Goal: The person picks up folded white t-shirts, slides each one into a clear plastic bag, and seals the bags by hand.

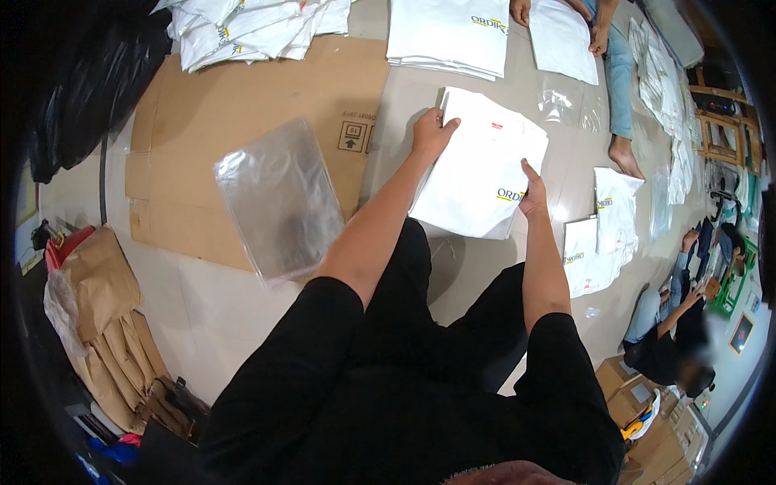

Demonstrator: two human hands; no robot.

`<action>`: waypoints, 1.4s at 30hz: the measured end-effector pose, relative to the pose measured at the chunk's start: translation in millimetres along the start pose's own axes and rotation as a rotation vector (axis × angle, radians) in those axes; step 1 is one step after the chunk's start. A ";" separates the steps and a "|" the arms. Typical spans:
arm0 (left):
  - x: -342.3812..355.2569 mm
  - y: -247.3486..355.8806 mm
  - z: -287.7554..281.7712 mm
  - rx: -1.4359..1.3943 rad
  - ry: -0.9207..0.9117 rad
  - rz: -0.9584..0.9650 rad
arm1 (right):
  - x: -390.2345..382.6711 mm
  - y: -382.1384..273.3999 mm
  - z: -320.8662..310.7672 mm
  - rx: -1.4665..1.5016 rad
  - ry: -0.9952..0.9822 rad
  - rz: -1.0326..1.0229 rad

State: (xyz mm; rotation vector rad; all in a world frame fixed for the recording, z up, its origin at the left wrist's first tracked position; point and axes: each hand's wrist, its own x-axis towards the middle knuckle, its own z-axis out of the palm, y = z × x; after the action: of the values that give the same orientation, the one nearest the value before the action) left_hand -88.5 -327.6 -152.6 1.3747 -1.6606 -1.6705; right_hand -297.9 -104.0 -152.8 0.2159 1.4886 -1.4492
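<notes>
Between my two hands is a folded white T-shirt (481, 166) with a small red neck mark and a dark-and-yellow print near its lower right. My left hand (434, 136) grips its upper left edge, thumb on top and fingers tucked beneath. On the right edge, beside the print, my right hand (533, 191) pinches the cloth with the thumb over it. Whether more than one layer of shirt is held, I cannot tell. A pile of clear plastic bags (283, 198) lies left of my left forearm.
Flattened cardboard (186, 153) lies under the bags. White shirts are stacked ahead (444, 36), and bagged shirts (242, 32) are heaped at the far left. Packed shirts (594, 250) lie to the right. A co-worker's hands (598, 36) touch another shirt (562, 40); another person (671, 331) sits far right.
</notes>
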 end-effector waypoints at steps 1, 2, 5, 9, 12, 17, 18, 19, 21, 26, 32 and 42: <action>2.1 -2.0 2.5 -0.013 -0.015 0.019 | -2.0 -3.0 4.2 0.067 -0.009 0.023; 2.9 -4.2 5.5 -0.026 -0.032 0.039 | -3.9 -4.4 9.1 0.135 -0.017 0.046; -4.3 -6.0 24.5 -0.023 0.007 0.267 | -8.6 1.1 20.2 -0.015 0.080 -0.152; -31.8 -4.0 69.9 -0.198 0.145 0.271 | -38.3 1.6 61.4 -0.292 0.093 -0.385; -81.8 47.9 99.7 -0.348 0.012 0.178 | -76.5 18.3 76.4 -0.217 0.062 -0.475; -171.5 139.6 50.0 -0.420 -0.460 0.093 | -156.3 25.8 77.3 -0.081 -0.031 -0.718; -182.6 146.7 36.7 -0.565 -0.592 0.041 | -178.6 17.9 83.7 -0.108 -0.020 -0.789; -192.1 150.3 26.8 -0.685 -0.681 0.012 | -196.2 10.7 83.1 -0.165 0.034 -0.793; -207.2 152.0 8.0 -0.886 -0.797 -0.046 | -218.9 0.3 87.4 -0.270 0.130 -0.796; -241.4 103.6 -64.7 -0.711 -0.366 0.106 | -304.8 -18.0 85.8 -0.084 0.143 -0.697; -284.0 -133.8 -213.8 0.539 0.455 0.334 | -421.9 -22.3 8.4 -0.072 0.151 -0.689; -311.6 -171.6 -261.3 0.804 0.330 0.253 | -501.6 4.6 -96.7 0.086 0.059 -0.661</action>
State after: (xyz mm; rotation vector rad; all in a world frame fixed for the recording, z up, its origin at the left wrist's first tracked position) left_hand 322.3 -166.0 -150.6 1.5595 -2.2729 -0.5814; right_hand -103.8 224.5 186.8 -0.2084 1.6268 -2.0409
